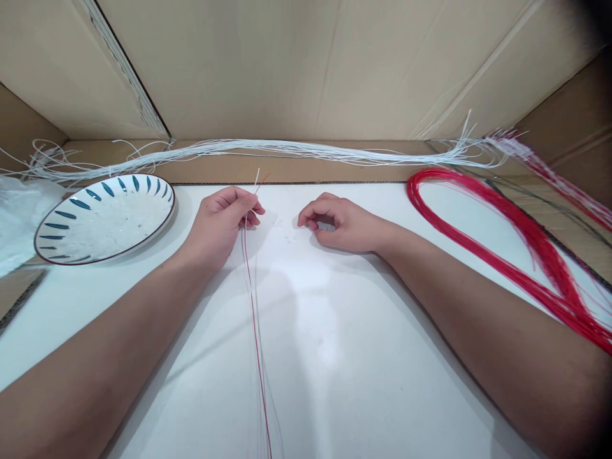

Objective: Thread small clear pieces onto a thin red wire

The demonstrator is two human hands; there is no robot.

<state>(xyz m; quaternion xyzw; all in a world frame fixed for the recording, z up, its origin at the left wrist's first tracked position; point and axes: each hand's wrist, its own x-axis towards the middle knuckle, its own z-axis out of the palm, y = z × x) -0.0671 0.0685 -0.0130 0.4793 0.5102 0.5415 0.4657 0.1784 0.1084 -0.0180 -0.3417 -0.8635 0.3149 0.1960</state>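
My left hand [224, 220] is closed, thumb against fingers, around a thin red wire and a thin white wire [253, 309]. Their short ends poke up above the thumb, while the long parts hang down toward me across the table. To the right, my right hand [335, 222] rests on the table with its fingers loosely curled. A gap shows between its thumb and fingertips, and I see nothing held there. Several tiny clear pieces [288, 240] lie on the white surface just left of those fingertips; their exact shape is too small to make out.
A white plate [115, 220] with dark blue strokes holds small clear bits at the left, beside a white plastic bag [23, 220]. A long bundle of white wires [287, 150] runs along the back. Looped red wires [478, 239] lie at the right. Cardboard walls [268, 70] enclose the white tabletop [344, 357].
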